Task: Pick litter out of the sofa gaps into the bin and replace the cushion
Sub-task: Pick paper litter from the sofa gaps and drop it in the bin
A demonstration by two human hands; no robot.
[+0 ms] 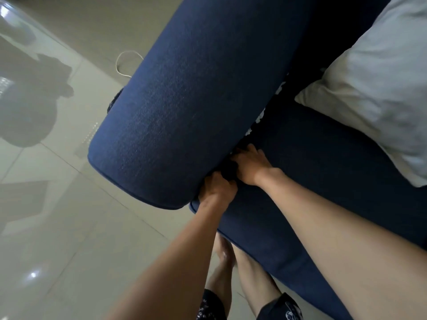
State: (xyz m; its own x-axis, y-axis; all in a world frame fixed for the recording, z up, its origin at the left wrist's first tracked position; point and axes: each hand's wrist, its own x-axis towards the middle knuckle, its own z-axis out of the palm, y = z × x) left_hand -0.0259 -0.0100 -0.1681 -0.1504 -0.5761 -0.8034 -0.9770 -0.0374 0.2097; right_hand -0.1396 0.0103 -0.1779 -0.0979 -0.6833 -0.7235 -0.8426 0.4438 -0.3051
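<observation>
The blue sofa's wide armrest (184, 107) runs diagonally across the view, with the blue seat cushion (312, 162) to its right. Both hands meet at the gap between them. My left hand (217, 187) is curled at the gap's front end, its fingertips hidden under the armrest. My right hand (250, 163) lies on the cushion's edge with its fingers spread and pushed into the gap. A small dark lump (228, 169) sits between the two hands; I cannot tell what it is or which hand touches it. White scraps of litter (260, 117) show deeper in the gap.
A pale pillow (374, 93) rests on the seat at the right. The glossy tiled floor (69, 227) spreads to the left, with a white cord (122, 63) looped on it beyond the armrest. My bare legs and feet (226, 257) stand against the sofa's front.
</observation>
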